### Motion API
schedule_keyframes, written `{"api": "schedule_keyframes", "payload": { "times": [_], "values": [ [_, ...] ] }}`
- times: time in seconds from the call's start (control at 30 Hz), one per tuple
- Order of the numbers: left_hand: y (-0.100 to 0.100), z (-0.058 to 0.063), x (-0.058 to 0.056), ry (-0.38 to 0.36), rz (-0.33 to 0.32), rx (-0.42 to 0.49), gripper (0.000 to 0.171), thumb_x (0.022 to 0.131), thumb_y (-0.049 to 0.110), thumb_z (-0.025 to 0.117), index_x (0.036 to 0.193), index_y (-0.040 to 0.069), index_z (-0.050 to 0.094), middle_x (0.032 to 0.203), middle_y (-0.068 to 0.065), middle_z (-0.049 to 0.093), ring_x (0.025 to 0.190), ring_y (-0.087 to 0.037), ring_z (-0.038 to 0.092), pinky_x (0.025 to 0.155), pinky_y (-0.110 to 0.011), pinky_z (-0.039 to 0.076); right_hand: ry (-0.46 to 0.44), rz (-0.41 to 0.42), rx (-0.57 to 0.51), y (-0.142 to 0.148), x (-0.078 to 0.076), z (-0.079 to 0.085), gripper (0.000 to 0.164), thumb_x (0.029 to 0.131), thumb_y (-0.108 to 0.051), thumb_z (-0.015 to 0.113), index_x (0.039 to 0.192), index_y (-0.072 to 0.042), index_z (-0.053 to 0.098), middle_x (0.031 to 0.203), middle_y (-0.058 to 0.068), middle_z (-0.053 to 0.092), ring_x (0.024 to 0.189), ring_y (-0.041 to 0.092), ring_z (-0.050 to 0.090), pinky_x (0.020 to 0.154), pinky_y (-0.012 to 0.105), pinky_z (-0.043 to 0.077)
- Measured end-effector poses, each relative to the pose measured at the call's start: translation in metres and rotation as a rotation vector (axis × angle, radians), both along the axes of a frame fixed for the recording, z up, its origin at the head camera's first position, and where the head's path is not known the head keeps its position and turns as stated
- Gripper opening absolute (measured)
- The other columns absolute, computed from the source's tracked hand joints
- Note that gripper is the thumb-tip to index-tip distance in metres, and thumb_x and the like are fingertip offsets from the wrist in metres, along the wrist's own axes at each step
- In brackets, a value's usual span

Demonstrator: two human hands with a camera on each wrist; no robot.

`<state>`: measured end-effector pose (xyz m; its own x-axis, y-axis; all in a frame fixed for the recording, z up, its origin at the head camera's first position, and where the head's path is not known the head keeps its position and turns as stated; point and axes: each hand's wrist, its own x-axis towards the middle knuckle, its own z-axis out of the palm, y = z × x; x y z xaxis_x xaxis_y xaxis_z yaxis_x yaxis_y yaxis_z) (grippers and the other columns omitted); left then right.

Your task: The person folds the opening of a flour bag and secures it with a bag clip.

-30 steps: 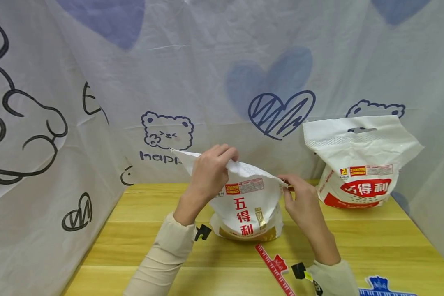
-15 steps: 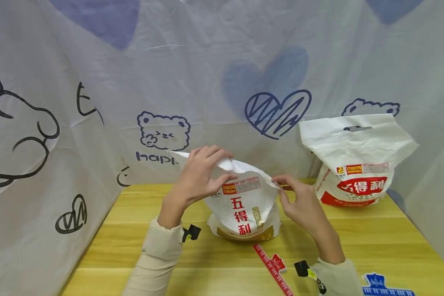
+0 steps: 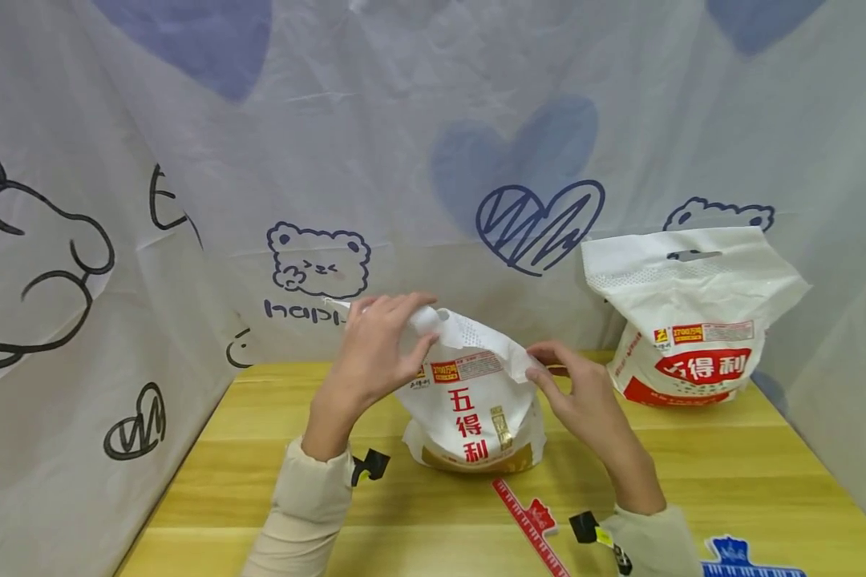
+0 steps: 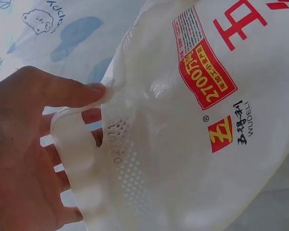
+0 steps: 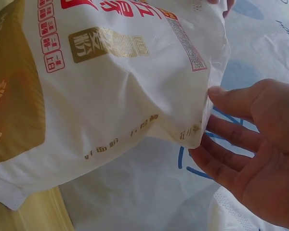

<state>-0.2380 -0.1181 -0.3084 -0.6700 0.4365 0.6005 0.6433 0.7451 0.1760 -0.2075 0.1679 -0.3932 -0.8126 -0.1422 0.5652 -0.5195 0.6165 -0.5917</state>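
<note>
A white flour bag with red characters and a gold band stands upright on the wooden table in the head view. Its top flap folds forward toward the front. My left hand holds the left part of that flap, with the thumb in front and the fingers behind. In the left wrist view, the fingers of the left hand show through the handle slot and past the edge of the bag. My right hand pinches the top right corner. In the right wrist view, its thumb presses the bag's near side.
A second white flour bag with a red label and handle slot stands at the back right. A red ruler-like strip lies in front of the first bag, a blue one at the lower right. Printed cloth hangs behind the table.
My left hand has shifted left and opened its thumb out along the flap. The top edge has folded further forward and down, my right hand staying at the right corner.
</note>
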Motion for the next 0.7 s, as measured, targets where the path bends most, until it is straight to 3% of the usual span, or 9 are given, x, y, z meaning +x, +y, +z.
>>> {"api": "schedule_keyframes", "payload": {
  "times": [0.3,0.7],
  "values": [
    [0.005,-0.005,-0.005,0.068,-0.020,0.100,0.021,0.084,0.015,0.085,0.101,0.009,0.075,0.094,-0.004,0.074,0.086,-0.023,0.066,0.095,-0.047,0.045,-0.036,-0.064,-0.023,-0.001,-0.001,-0.004,0.028,0.094,-0.008,0.074,0.121,-0.003,0.069,0.115,0.012,0.072,0.105,0.031,0.069,0.091,0.050,0.056],
    [0.012,-0.010,-0.006,0.141,-0.060,0.141,0.010,0.084,0.004,0.081,0.092,0.007,0.075,0.090,-0.005,0.073,0.087,-0.024,0.065,0.090,-0.046,0.044,0.049,-0.111,0.005,-0.003,-0.005,-0.009,0.015,0.090,0.003,0.073,0.105,0.000,0.073,0.100,0.013,0.073,0.090,0.029,0.069,0.081,0.048,0.058]
  ]
}}
